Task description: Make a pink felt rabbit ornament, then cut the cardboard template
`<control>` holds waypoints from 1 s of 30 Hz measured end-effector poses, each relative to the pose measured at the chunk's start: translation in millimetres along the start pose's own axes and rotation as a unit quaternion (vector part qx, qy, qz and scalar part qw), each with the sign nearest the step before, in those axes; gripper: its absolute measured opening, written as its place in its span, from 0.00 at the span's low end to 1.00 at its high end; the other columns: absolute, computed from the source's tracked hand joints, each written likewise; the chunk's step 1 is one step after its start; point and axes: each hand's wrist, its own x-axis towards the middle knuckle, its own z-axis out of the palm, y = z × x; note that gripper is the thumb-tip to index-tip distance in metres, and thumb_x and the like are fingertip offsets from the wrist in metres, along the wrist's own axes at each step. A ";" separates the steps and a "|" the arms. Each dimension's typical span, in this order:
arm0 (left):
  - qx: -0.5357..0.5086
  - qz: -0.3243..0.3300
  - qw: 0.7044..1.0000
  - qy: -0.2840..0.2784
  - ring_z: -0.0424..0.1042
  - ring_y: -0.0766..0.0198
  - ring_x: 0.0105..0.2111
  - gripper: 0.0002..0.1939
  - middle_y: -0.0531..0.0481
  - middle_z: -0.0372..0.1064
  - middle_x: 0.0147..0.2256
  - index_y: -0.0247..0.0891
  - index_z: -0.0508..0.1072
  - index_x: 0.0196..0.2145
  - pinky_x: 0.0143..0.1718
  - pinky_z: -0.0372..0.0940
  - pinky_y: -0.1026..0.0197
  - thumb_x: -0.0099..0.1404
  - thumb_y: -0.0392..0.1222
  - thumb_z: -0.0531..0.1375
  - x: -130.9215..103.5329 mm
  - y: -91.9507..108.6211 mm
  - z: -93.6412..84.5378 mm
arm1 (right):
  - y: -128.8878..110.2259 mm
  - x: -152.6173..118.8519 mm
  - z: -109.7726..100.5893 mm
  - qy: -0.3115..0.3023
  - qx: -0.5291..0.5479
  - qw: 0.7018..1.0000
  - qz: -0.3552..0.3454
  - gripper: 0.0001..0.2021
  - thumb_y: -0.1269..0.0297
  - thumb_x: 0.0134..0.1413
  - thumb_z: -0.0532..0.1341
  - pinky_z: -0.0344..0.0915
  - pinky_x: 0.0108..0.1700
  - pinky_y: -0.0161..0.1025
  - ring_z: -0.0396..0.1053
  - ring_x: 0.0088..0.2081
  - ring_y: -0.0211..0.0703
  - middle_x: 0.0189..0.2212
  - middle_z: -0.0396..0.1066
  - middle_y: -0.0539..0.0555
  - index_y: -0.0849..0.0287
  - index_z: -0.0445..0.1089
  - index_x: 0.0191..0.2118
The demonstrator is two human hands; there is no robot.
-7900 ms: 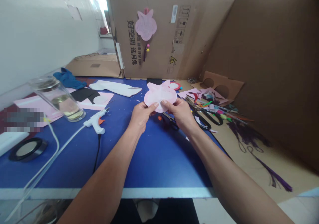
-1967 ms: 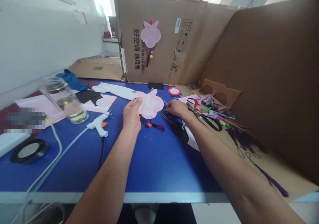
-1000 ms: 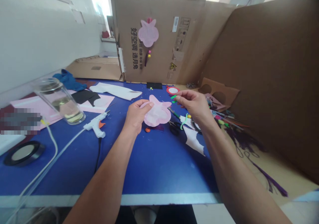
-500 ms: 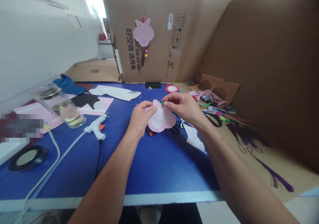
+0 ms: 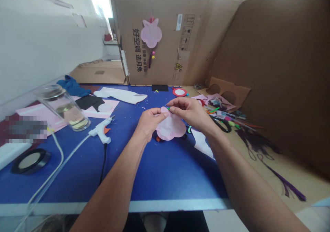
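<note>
My left hand (image 5: 147,123) pinches the upper left edge of a pink felt cutout (image 5: 171,127) with scalloped edges. Against the top of that cutout, the thumb and fingers of my right hand (image 5: 189,111) are closed on a small green piece (image 5: 168,109), mostly hidden by the fingertips. The cutout is held just above the blue table, its pale face towards me. Below its left lobe lies an orange-red bead (image 5: 158,139). Partly under my right wrist is a white scrap (image 5: 202,142), with a light green curl (image 5: 189,129) beside it.
A white glue gun (image 5: 101,129), a lidded glass (image 5: 74,117) and black tape (image 5: 31,161) occupy the left side. Black-handled scissors (image 5: 223,124), purple tassels (image 5: 286,182) and coloured scraps lie right. A finished pink ornament (image 5: 151,34) hangs on the cardboard wall (image 5: 198,53) behind.
The pink felt cutout has shifted slightly right and down with my left hand. My hands are closer together, the right still at the green piece. The whole view has moved a little.
</note>
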 end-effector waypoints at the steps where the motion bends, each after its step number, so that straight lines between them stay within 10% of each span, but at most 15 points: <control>1: -0.001 0.000 1.000 -0.002 0.73 0.63 0.21 0.14 0.48 0.78 0.26 0.37 0.81 0.32 0.21 0.64 0.63 0.53 0.48 0.75 -0.4 0.5 0.1 | 1.5 0.2 -0.8 0.001 0.016 1.000 0.006 0.11 0.59 0.56 0.71 0.70 0.39 0.40 0.74 0.35 0.43 0.37 0.81 0.53 0.56 0.82 0.43; 14: 0.013 0.014 1.000 -0.005 0.73 0.63 0.23 0.17 0.49 0.79 0.28 0.37 0.82 0.33 0.22 0.64 0.64 0.52 0.50 0.76 -2.6 3.0 0.1 | 21.6 6.2 -15.6 0.021 0.262 0.957 0.123 0.16 0.61 0.45 0.79 0.76 0.44 0.41 0.77 0.39 0.43 0.39 0.82 0.54 0.55 0.84 0.42; 30: 0.078 0.064 0.995 0.008 0.74 0.61 0.27 0.14 0.49 0.79 0.30 0.38 0.84 0.36 0.24 0.65 0.63 0.58 0.50 0.73 -1.1 -3.5 -0.2 | 8.4 -0.4 -15.4 0.060 -0.104 0.993 0.019 0.09 0.60 0.57 0.71 0.72 0.38 0.44 0.76 0.35 0.47 0.35 0.83 0.55 0.56 0.85 0.41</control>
